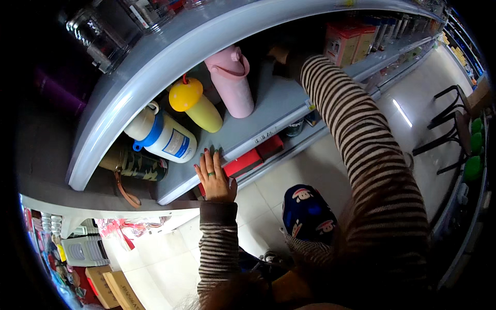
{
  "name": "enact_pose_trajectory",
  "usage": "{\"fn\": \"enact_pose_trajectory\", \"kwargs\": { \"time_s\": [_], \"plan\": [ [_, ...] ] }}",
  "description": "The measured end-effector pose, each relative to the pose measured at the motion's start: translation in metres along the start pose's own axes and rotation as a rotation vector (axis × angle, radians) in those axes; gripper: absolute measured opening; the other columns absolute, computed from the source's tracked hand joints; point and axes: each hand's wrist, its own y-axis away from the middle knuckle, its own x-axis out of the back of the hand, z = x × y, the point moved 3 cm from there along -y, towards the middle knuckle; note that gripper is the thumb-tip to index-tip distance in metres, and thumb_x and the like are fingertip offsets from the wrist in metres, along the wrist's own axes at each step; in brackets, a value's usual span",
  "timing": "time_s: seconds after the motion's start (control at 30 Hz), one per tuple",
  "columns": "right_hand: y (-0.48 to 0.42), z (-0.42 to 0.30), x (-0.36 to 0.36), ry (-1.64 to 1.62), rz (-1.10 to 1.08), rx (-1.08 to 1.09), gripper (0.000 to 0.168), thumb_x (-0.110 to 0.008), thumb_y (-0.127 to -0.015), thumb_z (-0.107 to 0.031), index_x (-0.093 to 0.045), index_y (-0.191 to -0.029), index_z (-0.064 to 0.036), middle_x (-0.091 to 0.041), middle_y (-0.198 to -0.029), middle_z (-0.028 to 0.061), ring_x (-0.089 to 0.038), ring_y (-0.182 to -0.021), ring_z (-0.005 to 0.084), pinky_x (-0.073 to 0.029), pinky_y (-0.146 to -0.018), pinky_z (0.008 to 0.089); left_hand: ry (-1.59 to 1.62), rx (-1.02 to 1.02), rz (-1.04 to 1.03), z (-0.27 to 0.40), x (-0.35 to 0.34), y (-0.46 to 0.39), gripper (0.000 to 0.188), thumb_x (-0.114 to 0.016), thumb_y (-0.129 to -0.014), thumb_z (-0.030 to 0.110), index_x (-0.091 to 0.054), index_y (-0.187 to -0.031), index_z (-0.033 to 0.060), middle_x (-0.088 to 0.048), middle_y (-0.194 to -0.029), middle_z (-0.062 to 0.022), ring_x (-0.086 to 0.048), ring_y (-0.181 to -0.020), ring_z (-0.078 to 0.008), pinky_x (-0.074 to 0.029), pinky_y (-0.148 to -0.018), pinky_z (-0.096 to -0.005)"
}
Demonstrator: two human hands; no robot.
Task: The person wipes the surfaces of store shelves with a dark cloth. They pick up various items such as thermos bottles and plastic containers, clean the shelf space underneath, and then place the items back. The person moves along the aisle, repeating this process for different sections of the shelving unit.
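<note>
My left hand (216,183) lies flat over the front lip of a grey metal shelf (267,99), fingers spread a little, a green ring on one of them. Deep in the shadow at the back of that shelf is my right hand (279,54), mostly dark, so what it touches cannot be made out. Between my hands stand a pink flask with a carry loop (232,87) and a yellow mushroom-capped bottle (199,108). Nearer my left hand are a white bottle with a blue band (166,135) and a camouflage flask with a brown strap (141,164).
The upper shelf's curved edge (162,64) overhangs the bottles. Red boxes (248,161) sit on the shelf below. Pink-and-red cartons (347,42) stand beyond my right forearm. Black-legged stools (451,120) are at the right, cardboard boxes (122,290) at the lower left.
</note>
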Motion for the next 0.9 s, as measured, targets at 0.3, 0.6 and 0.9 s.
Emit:
{"fn": "enact_pose_trajectory", "kwargs": {
  "time_s": [0.3, 0.6, 0.9],
  "plan": [
    [-0.06, 0.051, 0.01, 0.068, 0.022, -0.239, 0.028, -0.057, -0.077, -0.011, -0.065, -0.103, -0.007, -0.058, -0.11, 0.0167, -0.054, -0.105, 0.0293, -0.043, -0.088, 0.0355, -0.042, 0.026, -0.066, 0.004, 0.005, -0.002, 0.089, -0.071, -0.061, 0.017, -0.023, -0.134, 0.0017, -0.017, -0.141, -0.0258, -0.017, -0.13, -0.0419, -0.01, -0.103, -0.0597],
    [-0.062, 0.059, 0.011, 0.086, 0.023, -0.237, 0.027, -0.057, -0.077, -0.013, -0.065, -0.102, -0.007, -0.059, -0.108, 0.0161, -0.055, -0.102, 0.029, -0.044, -0.087, 0.0356, -0.009, 0.074, -0.083, 0.009, 0.002, -0.008, 0.092, -0.07, -0.054, 0.011, -0.026, -0.134, 0.002, -0.018, -0.141, -0.0247, -0.017, -0.13, -0.0429, -0.01, -0.105, -0.0574],
    [-0.088, 0.061, 0.01, 0.076, 0.032, -0.199, 0.026, -0.058, -0.077, -0.015, -0.066, -0.1, -0.007, -0.06, -0.105, 0.0156, -0.056, -0.1, 0.0286, -0.044, -0.085, 0.0357, -0.048, 0.054, -0.097, 0.004, 0.003, -0.005, 0.094, -0.072, -0.054, 0.015, -0.024, -0.133, -0.0004, -0.014, -0.141, -0.0275, -0.016, -0.129, -0.0458, -0.008, -0.103, -0.0601]
  ]
}}
